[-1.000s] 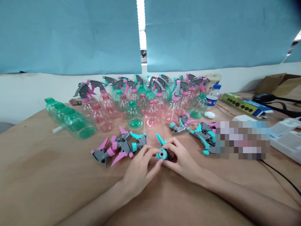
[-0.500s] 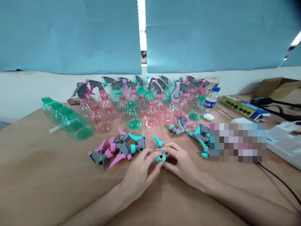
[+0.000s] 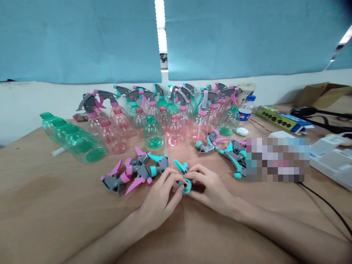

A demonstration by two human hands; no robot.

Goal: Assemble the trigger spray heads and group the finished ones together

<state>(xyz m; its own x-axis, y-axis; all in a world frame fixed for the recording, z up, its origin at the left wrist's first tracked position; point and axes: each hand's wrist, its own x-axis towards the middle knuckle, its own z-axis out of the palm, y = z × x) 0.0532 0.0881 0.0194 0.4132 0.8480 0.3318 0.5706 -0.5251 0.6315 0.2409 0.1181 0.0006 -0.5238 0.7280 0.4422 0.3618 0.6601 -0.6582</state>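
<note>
Both hands meet over a turquoise-and-grey trigger spray head (image 3: 181,167), its round collar opening facing me and its turquoise trigger pointing away. My right hand (image 3: 211,187) grips the head from the right, fingers curled round its body. From the left, my left hand (image 3: 162,194) pinches at the collar's rim with thumb and fingertips. Whether a small part sits between those fingertips, I cannot tell. Left of my hands lies a pile of loose spray heads (image 3: 137,170) in grey with pink or turquoise. More loose spray heads (image 3: 207,147) lie to the right.
Behind stand several spray bottles, capped and open, among them an open green bottle (image 3: 154,134) and a pink one (image 3: 176,132). Green bottles (image 3: 85,146) lie at the left. At right are a white earbud case (image 3: 242,131), a long box (image 3: 283,119), a clear plastic organizer (image 3: 332,161) and a black cable (image 3: 327,205).
The spray head's collar has tilted and its trigger shows more. My left fingertips have shifted to the collar's opening and left rim. The whole view has moved slightly.
</note>
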